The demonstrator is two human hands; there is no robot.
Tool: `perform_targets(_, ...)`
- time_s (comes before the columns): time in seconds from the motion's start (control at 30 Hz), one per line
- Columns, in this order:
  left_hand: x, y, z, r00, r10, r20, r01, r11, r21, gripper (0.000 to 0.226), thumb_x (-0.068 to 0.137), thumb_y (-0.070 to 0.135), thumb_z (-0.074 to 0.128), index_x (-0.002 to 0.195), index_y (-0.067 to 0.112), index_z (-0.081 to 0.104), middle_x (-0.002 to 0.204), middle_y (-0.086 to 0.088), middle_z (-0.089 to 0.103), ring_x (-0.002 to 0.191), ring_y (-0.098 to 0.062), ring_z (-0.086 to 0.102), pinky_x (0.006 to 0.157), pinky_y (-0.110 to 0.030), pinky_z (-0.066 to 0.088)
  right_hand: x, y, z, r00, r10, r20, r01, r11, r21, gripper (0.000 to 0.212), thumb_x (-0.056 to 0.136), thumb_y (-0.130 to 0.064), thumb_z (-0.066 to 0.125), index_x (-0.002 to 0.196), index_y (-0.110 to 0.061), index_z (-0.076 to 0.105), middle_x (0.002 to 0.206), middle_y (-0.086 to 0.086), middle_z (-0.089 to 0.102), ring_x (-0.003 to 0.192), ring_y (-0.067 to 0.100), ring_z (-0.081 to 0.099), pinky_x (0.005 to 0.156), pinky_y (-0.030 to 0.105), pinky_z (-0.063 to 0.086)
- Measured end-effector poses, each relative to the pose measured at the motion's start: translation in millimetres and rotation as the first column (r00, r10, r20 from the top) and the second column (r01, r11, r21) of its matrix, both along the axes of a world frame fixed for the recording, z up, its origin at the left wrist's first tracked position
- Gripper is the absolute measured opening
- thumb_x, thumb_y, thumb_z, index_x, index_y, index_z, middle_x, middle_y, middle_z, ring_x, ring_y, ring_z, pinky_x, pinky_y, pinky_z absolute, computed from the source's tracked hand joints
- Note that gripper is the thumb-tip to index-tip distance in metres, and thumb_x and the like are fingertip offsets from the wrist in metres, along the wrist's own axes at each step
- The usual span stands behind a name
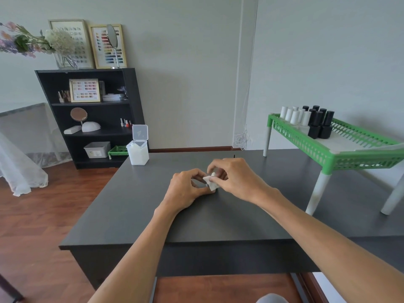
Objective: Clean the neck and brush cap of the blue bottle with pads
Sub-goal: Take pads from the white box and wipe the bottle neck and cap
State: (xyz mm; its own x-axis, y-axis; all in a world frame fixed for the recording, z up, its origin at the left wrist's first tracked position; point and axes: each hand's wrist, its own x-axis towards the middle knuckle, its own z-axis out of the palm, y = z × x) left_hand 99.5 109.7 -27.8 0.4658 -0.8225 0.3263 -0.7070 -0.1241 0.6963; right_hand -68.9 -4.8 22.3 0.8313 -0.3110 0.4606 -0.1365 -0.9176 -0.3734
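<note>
Head view, hands (209,182) pinching white pad (211,181)

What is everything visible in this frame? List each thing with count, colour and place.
table: one, dark grey, centre
pad: one, white, pinched between both hands; the blue bottle cannot be made out
pad dispenser: one, clear, lid open, table's far left corner
rack: one, green with white legs, table's right side
white bottles: several, on rack
black bottles: several, on rack, right of the white ones
bookshelf: one, black, left against wall
flowers: one bunch, atop bookshelf
left hand: one, at table centre
right hand: one, gripping the pad
</note>
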Motion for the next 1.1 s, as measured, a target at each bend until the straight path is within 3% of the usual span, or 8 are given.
perform_targets(0.1,0,0,0,1.0,0.001,0.001,-0.001,1.0,-0.002,0.033,0.074,0.051,0.092,0.097,0.037,0.074,0.092,0.019,0.075,0.073,-0.007,0.067,0.067,-0.019,0.05,2,2,-2,1.0,-0.012,-0.01,0.012,0.999,-0.039,0.005,0.097,-0.02,0.075,0.099,-0.025,0.077,0.093,-0.004,0.068,0.081,0.012,0.069,0.083,0.037,0.06)
perform_targets(0.33,2,-1,-1,1.0,-0.008,-0.005,0.008,1.0,0.005,0.037,0.074,0.055,0.09,0.101,0.035,0.074,0.095,0.02,0.076,0.074,-0.003,0.068,0.069,-0.019,0.053,2,-5,8,0.976,0.019,-0.216,-0.039,0.995,-0.09,0.027,0.1,-0.02,0.07,0.125,-0.019,0.078,0.114,0.0,0.068,0.092,0.008,0.062,0.094,0.032,0.056)
perform_targets(0.47,1,0,-2,1.0,-0.009,0.0,0.009,1.0,0.002,0.036,0.074,0.056,0.09,0.101,0.037,0.074,0.095,0.022,0.075,0.07,0.003,0.064,0.067,-0.019,0.051,2,-10,13,0.965,0.013,-0.263,-0.043,0.993,-0.106,0.027,0.101,-0.02,0.069,0.127,-0.02,0.078,0.112,0.002,0.068,0.093,0.011,0.063,0.094,0.034,0.056)
perform_targets(0.63,1,0,-3,1.0,-0.003,0.008,0.003,1.0,-0.005,0.035,0.073,0.054,0.091,0.098,0.037,0.074,0.091,0.023,0.075,0.07,0.004,0.063,0.067,-0.02,0.051,7,-9,15,0.963,-0.018,-0.268,-0.026,0.987,-0.16,0.024,0.1,-0.024,0.07,0.122,-0.018,0.079,0.114,-0.001,0.062,0.098,0.018,0.063,0.091,0.035,0.053)
perform_targets(0.87,3,-1,-4,1.0,-0.019,0.007,0.019,1.0,0.002,0.033,0.073,0.051,0.092,0.098,0.039,0.075,0.087,0.025,0.074,0.075,0.0,0.066,0.068,-0.021,0.054,11,-4,11,0.985,-0.062,-0.163,0.05,0.996,-0.073,0.016,0.096,-0.026,0.074,0.106,-0.018,0.084,0.084,-0.012,0.061,0.079,0.005,0.058,0.076,0.022,0.044)
perform_targets(1.0,4,0,-4,1.0,-0.026,0.017,0.026,1.0,-0.007,0.032,0.074,0.051,0.091,0.098,0.039,0.075,0.087,0.024,0.074,0.072,0.0,0.065,0.065,-0.015,0.05,11,2,8,0.989,-0.068,-0.129,0.062,0.997,-0.047,0.016,0.097,-0.021,0.073,0.109,-0.017,0.083,0.099,0.001,0.076,0.082,0.008,0.06,0.078,0.022,0.043)
perform_targets(1.1,3,0,-4,0.999,-0.04,0.028,0.04,0.999,-0.015,0.028,0.075,0.05,0.091,0.095,0.044,0.073,0.085,0.028,0.073,0.073,0.003,0.067,0.064,-0.009,0.045,8,5,7,0.993,-0.021,-0.116,0.017,0.999,-0.034,0.015,0.098,-0.017,0.072,0.109,-0.021,0.082,0.092,-0.004,0.073,0.08,0.007,0.063,0.075,0.021,0.046)
